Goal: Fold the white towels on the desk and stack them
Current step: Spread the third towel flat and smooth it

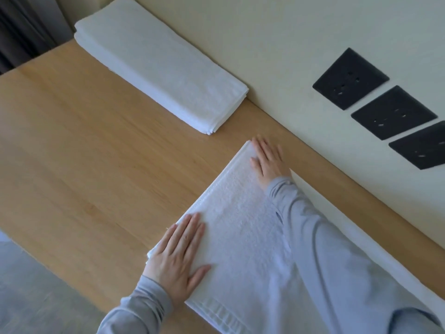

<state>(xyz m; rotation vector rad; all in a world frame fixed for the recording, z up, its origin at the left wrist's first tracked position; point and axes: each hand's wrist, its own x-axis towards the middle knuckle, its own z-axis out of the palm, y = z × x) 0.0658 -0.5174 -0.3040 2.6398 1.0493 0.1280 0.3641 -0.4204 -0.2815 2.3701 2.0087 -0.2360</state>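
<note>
A white towel (pixel 243 227) lies folded on the wooden desk (pixel 96 165), reaching from the centre toward the lower right. My left hand (pixel 179 251) presses flat on its near left corner, fingers straight. My right hand (pixel 267 161) lies flat on its far corner, close to the wall. My grey sleeves cover part of the towel. A stack of folded white towels (pixel 159 66) sits against the wall at the far left of the desk, apart from both hands.
The cream wall (pixel 277 44) runs along the desk's far edge and carries three black socket plates (pixel 350 78) at the right. A dark curtain (pixel 21 32) hangs at the upper left. Grey floor (pixel 31 290) shows past the desk's near edge.
</note>
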